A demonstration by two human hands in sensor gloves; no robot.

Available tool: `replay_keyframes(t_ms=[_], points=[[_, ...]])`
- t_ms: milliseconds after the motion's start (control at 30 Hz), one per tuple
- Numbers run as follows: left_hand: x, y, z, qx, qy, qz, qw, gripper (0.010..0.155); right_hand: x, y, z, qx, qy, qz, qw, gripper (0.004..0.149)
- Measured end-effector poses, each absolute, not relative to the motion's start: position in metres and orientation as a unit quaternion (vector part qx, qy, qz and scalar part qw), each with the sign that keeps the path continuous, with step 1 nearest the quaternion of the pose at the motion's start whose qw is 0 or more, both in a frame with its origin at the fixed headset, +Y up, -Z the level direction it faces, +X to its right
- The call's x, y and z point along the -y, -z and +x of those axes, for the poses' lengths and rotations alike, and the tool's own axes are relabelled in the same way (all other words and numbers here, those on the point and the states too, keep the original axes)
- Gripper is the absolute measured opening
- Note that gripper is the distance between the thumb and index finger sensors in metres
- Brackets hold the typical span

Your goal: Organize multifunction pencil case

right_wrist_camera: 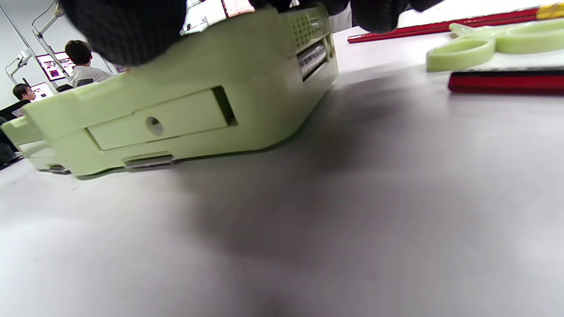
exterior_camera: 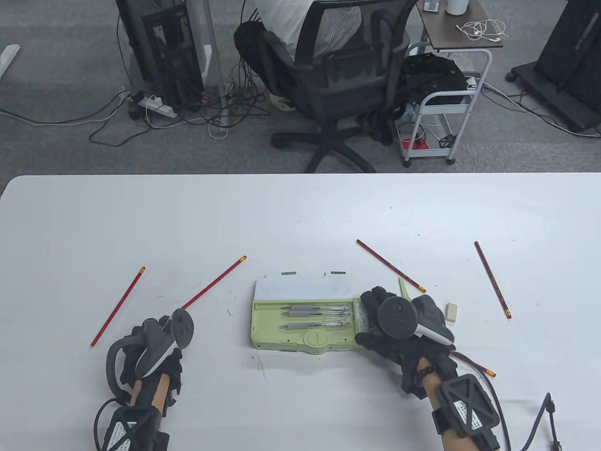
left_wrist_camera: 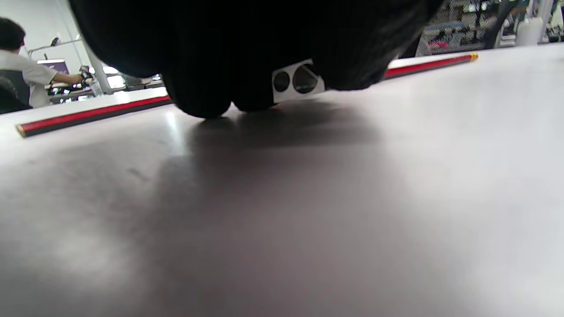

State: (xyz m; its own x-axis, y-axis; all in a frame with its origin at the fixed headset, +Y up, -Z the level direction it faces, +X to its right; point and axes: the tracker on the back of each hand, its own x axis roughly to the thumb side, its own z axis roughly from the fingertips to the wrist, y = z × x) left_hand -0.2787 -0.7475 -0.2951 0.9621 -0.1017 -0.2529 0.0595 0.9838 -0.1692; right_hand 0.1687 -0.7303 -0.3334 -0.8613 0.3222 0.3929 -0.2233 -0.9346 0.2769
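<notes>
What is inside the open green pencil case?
The pencil case holds three grey pens side by side. Its right end is covered by the right hand, so anything there is hidden.

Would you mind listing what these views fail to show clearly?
- Table view: the right hand and its tracker cover the case's right end, so its grip is unclear.
- Left wrist view: the left hand fills the top; its finger pose is unreadable.
- Table view: the scissors are mostly hidden behind the right hand.

Scissors (exterior_camera: 404, 290) mostly behind right hand (exterior_camera: 399, 324)
</notes>
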Motion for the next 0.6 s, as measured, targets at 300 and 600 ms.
replay_keyframes(t_ms=[300,600], points=[[0.726,0.292,-0.271,-0.106,-0.039,-0.01,0.994,0.047,0.73,0.333,0.168,-0.111,-0.959,0.221,0.138,0.09],[0.702,0.294,-0.229,-0.033,-0.105,0.02,0.994,0.046,0.73,0.333,0.168,-0.112,-0.959,0.221,0.136,0.09]])
